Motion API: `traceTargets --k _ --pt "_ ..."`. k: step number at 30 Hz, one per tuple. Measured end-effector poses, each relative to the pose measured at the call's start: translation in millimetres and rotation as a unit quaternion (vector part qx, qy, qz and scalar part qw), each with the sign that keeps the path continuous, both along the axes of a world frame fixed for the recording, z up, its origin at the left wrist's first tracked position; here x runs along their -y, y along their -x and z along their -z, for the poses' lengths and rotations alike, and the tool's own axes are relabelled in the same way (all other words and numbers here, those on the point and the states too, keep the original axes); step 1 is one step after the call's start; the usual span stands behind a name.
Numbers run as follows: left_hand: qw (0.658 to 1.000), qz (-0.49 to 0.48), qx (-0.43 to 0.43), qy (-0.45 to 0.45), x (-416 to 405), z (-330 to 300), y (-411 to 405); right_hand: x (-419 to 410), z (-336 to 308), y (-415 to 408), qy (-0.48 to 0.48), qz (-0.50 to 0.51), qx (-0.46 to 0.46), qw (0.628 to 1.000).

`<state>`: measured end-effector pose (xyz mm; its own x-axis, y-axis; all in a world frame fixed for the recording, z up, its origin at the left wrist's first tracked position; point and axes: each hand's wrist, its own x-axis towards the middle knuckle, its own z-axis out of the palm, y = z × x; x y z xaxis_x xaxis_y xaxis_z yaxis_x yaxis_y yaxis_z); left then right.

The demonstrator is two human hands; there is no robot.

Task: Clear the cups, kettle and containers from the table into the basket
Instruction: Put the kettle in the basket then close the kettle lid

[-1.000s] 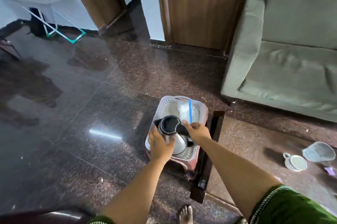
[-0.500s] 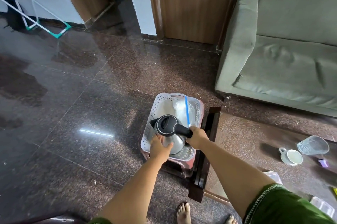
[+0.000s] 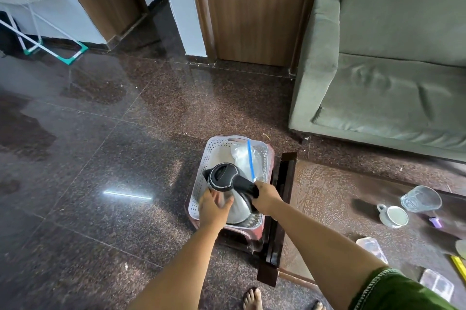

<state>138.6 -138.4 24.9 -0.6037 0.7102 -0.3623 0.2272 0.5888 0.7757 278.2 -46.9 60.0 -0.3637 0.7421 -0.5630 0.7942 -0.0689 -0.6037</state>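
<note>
Head view, right hand (image 3: 267, 197) fingers curled round kettle (image 3: 230, 192) handle, left hand (image 3: 214, 206) fingers spread against its steel side, basket (image 3: 210, 156) rim beyond fingertips, no legible writing.

The basket (image 3: 214, 148) is sitting on a stool (image 3: 254, 231) just beside the table's (image 3: 327, 198) left edge. The kettle (image 3: 227, 188) is standing in the basket's near end, a bag (image 3: 242, 156) lying behind it. On the table toward its right side, a cup (image 3: 393, 216) is sitting just left of a glass (image 3: 419, 200); two containers (image 3: 372, 248) (image 3: 437, 284) are lying along the near edge. A sofa (image 3: 390, 70) is standing behind the table.
</note>
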Motion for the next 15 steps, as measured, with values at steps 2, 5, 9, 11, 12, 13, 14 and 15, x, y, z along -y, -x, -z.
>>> traceTargets --k 2,5,9,11,12,13,14,15 --pt "1.0 0.007 -0.014 0.003 -2 0 -2 2 -5 -5 -0.003 0.017 -0.013 1.0" --pt "0.999 0.02 -0.038 -0.012 -4 -6 -5 4 -15 -16 -0.025 0.049 -0.03 0.998" --pt "0.993 0.056 -0.087 -0.062 -11 -32 -21 4 -32 -36 -0.051 0.088 -0.051 0.994" --pt "0.987 0.071 -0.118 -0.086 -16 -42 -33 4 -41 -48 -0.064 0.111 -0.064 0.99" --pt "0.983 0.079 -0.133 -0.096 -20 -45 -39 4 -46 -55 -0.068 0.122 -0.074 0.987" --pt "0.982 0.086 -0.136 -0.096 -24 -49 -46 4 -52 -63 -0.074 0.132 -0.08 0.985" --pt "0.982 0.094 -0.127 -0.1 -29 -53 -54 3 -57 -72 -0.081 0.141 -0.081 0.983" --pt "0.984 0.102 -0.104 -0.104 -34 -56 -62 3 -63 -81 -0.087 0.149 -0.08 0.982"
